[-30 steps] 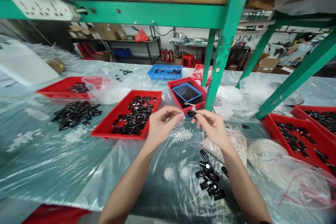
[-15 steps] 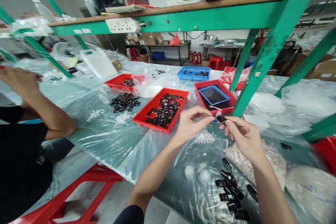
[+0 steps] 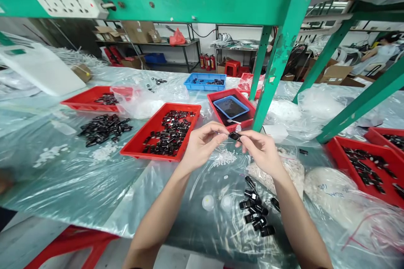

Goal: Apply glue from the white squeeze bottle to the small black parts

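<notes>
In front of me my right hand (image 3: 260, 149) pinches a small glossy black plastic part (image 3: 234, 135) by its right end. My left hand (image 3: 203, 145) is closed in a pinch at the part's left end; whatever lies between its fingertips is too small to make out. Just behind the part stands a small clear bottle (image 3: 238, 128). Below the hands lies a scatter of tiny white pieces (image 3: 224, 158). Nearer to me, several black parts (image 3: 255, 210) lie in a loose pile by my right forearm, with two round whitish discs (image 3: 208, 202) to their left.
A red tray (image 3: 129, 151) of black pieces stands left of my hands, beside a black heap (image 3: 102, 129). A green post (image 3: 274, 75) rises behind my right hand. Bags of pale pieces (image 3: 328, 185) and a red tray (image 3: 339, 145) lie to the right.
My view has swung right and closer, so the co-worker at the left is nearly out of sight and red trays show at the right. My left fingertips have come up against the black part.
</notes>
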Motion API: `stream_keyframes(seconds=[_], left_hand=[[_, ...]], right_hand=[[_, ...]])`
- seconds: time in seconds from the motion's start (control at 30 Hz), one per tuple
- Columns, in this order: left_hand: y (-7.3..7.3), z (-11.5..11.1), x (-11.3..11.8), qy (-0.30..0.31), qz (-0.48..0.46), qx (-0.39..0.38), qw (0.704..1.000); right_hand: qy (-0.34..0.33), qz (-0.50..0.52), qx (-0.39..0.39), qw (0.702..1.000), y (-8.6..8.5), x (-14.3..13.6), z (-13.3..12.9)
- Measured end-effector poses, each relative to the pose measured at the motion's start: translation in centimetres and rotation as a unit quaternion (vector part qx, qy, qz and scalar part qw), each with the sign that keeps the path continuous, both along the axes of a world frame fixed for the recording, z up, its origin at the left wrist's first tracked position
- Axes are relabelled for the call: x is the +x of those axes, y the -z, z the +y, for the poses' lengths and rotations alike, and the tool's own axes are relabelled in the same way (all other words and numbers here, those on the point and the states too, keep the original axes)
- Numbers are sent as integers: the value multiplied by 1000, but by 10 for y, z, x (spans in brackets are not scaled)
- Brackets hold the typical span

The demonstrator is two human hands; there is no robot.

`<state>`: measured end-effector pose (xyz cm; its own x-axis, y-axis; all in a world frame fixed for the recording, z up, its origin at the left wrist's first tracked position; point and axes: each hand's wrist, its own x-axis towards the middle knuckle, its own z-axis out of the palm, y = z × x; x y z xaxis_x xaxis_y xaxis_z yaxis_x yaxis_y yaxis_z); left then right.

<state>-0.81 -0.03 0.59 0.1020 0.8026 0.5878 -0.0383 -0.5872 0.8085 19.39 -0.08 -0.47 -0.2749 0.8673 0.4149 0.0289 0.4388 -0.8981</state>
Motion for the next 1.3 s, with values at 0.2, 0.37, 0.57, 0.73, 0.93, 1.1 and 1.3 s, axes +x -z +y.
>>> stream_keyframes(seconds=[0.2, 0.37, 0.57, 0.73, 0.93, 1.1, 1.3], left_hand=[[-2, 0, -1, 23, 8, -18, 1000], [-4, -1, -2, 35, 32, -39, 998], [-5, -1, -6, 70, 46, -43, 996], [-4, -1, -11, 96, 45, -79, 991], [-1, 1, -13, 116, 30, -111, 987], [-4, 1, -14, 147, 38, -136, 979], [-5, 2, -14, 159, 30, -142, 977]], right_hand=[[-1, 1, -5, 1000, 3, -1, 0], [0, 0, -15, 1000, 1, -1, 0], [-2, -29, 2, 1000, -4, 1, -2], [-16, -41, 16, 999, -6, 2, -3], [-13, -47, 16, 999, -7, 2, -3], [-24, -59, 40, 997, -7, 4, -4], [-26, -63, 56, 996, -5, 3, -2]])
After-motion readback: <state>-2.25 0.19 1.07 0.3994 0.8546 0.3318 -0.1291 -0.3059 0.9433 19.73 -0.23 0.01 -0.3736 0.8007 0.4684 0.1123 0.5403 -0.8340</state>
